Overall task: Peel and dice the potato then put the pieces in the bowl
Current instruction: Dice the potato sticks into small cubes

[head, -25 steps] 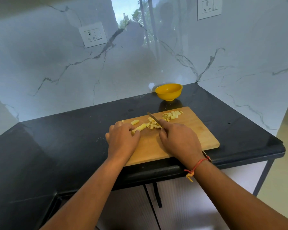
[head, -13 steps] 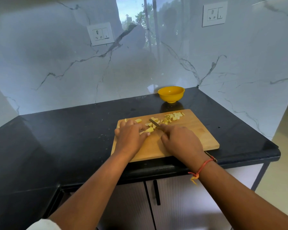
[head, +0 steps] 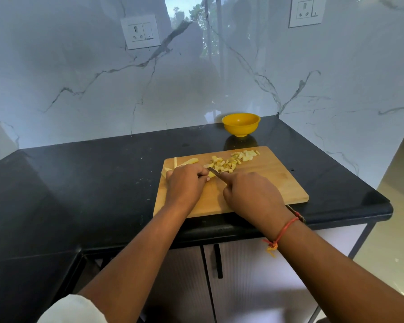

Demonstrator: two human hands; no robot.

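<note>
Head view, left hand point(head: 184, 185) pinching potato strips point(head: 211, 175), right hand point(head: 251, 194) gripping knife point(head: 214, 171), board point(head: 278, 180) at counter point(head: 103, 183) edge.

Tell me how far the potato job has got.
Done: peeling, it seems, and a pile of dice lies at the board's far edge. In hand: the left hand pins a strip while the right hand cuts it with the knife. Left: the strips at the far left corner, then moving everything to the bowl, where no pieces show.
</note>
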